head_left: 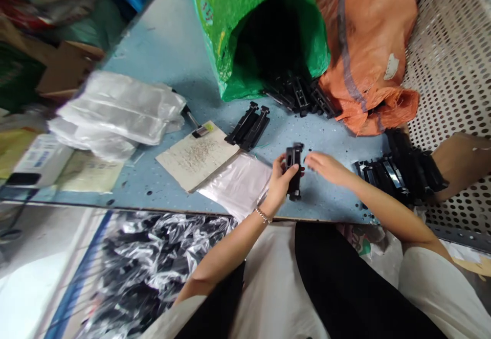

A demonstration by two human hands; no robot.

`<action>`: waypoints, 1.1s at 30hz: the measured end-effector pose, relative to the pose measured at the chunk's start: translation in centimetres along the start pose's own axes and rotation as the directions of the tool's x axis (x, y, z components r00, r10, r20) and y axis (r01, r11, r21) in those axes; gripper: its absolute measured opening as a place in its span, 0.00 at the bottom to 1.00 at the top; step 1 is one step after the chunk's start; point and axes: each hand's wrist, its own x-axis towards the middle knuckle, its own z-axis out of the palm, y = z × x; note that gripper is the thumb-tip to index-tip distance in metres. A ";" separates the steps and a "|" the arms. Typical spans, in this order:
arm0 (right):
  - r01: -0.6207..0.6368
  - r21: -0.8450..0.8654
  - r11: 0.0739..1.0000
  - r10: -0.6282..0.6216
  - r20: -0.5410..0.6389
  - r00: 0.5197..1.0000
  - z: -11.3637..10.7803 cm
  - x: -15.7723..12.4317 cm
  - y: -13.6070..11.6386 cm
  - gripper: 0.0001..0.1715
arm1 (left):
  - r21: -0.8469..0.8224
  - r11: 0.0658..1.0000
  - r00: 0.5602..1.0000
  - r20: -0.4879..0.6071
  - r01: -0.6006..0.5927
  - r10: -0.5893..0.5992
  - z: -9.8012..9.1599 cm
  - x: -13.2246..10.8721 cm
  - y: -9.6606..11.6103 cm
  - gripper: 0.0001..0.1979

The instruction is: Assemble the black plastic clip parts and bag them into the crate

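My left hand [279, 181] is closed round a black plastic part [294, 169] and holds it upright just above the blue table [164, 58]. My right hand [326, 167] hovers beside the part on its right, fingers loosely stretched and holding nothing. A clear plastic bag [238, 183] lies flat on the table under my left wrist. Two more black parts [249, 126] lie side by side a little farther back.
A green sack [245, 27] lies open at the back with black parts [301, 96] spilling out, next to an orange sack [368, 47]. More black parts [402, 170] are stacked at the right. Folded clear bags [115, 111] and a paper pad [197, 155] lie to the left. Bagged parts [153, 257] fill a bin below the table edge.
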 end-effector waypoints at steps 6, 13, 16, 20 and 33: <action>-0.077 -0.108 0.991 0.015 -0.486 0.874 -7.3 10.6 4.7 0.10 | 0.609 0.734 0.947 0.099 -0.300 0.305 2.6 1.2 -5.6 0.20; 0.014 0.147 0.989 0.047 -0.405 0.913 -7.5 8.2 6.2 0.15 | 0.615 0.687 0.911 0.141 -0.387 0.388 0.9 2.8 -2.1 0.22; 0.031 0.320 0.947 0.048 -0.234 0.971 -3.6 3.5 5.4 0.23 | 0.190 0.937 0.950 0.167 -0.294 0.265 1.7 4.1 1.0 0.32; -0.083 0.595 0.799 0.047 0.076 0.996 1.0 -1.5 3.2 0.28 | -0.155 0.988 0.904 0.423 0.000 0.066 3.4 3.3 3.7 0.39; 0.301 -0.535 0.789 -0.461 -0.193 0.866 -2.7 -0.9 -3.4 0.11 | 0.046 0.996 0.971 0.231 -0.071 0.058 1.2 -2.2 8.3 0.19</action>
